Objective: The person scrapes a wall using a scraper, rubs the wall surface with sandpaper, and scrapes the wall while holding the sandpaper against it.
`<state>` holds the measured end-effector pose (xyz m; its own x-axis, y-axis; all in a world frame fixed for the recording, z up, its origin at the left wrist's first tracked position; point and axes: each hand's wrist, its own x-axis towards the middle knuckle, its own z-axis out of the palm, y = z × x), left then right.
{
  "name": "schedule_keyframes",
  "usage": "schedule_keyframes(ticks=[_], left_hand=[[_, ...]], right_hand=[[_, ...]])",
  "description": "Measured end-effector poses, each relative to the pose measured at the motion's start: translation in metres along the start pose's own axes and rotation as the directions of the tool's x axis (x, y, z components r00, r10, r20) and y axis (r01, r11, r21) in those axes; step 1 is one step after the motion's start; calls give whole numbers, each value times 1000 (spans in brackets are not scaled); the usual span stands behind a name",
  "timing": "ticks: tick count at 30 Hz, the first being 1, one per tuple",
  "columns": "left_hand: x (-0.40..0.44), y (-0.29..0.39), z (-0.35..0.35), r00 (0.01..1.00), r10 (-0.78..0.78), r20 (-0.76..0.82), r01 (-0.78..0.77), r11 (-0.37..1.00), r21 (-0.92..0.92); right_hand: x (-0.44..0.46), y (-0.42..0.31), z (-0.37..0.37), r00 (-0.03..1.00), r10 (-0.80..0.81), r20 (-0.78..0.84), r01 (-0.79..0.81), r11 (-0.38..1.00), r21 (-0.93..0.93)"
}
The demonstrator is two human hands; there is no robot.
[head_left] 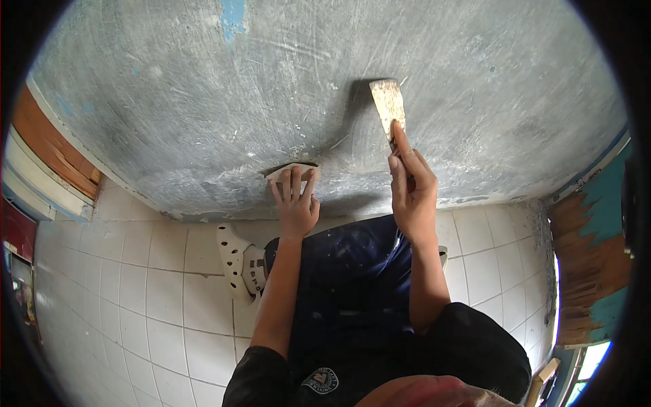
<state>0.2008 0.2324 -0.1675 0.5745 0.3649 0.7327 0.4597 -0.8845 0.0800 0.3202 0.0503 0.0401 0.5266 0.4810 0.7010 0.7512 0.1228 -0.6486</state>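
Before me is a grey, scratched wall (224, 115). My right hand (415, 190) is wrapped round the handle of a scraper (388, 102), one finger stretched along its rusty, speckled blade. The blade points up the wall, and its shadow falls to the left. Lower and to the left, my left hand (296, 203) has its fingers spread over a pale, flat piece (310, 169) against the wall. What the piece is made of cannot be made out.
White floor tiles (159, 285) lie below the wall. A white clog (232, 261) is on my foot. At the left stands a brown and cream wooden frame (54, 146); at the right, a peeling brown and teal panel (590, 264). Blue paint (232, 17) remains high on the wall.
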Motion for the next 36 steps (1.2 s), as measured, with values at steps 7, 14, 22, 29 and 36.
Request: schedule_keyframes(ticks=[7,14,22,29,36], left_hand=[[1,2,3,998,-64,-16,64,997,-49],[0,1,3,998,-57,-26,56,997,-46],[0,2,2,998,-52,-32,49,996,-74],[-1,2,5,998,-60,-15,59,996,-74],[-1,-1,4,1000,-10,23,10,1000,-6]], right_hand=[[-40,7,9,991,121,52,-121,993,1],[-42,-5,-9,985,131,116,-131,991,-5],[-40,5,-13,999,45,6,-43,978,-202],[-25,0,-6,997,-71,-7,68,972,-223],[-28,3,7,996,21,-89,-29,996,-86]])
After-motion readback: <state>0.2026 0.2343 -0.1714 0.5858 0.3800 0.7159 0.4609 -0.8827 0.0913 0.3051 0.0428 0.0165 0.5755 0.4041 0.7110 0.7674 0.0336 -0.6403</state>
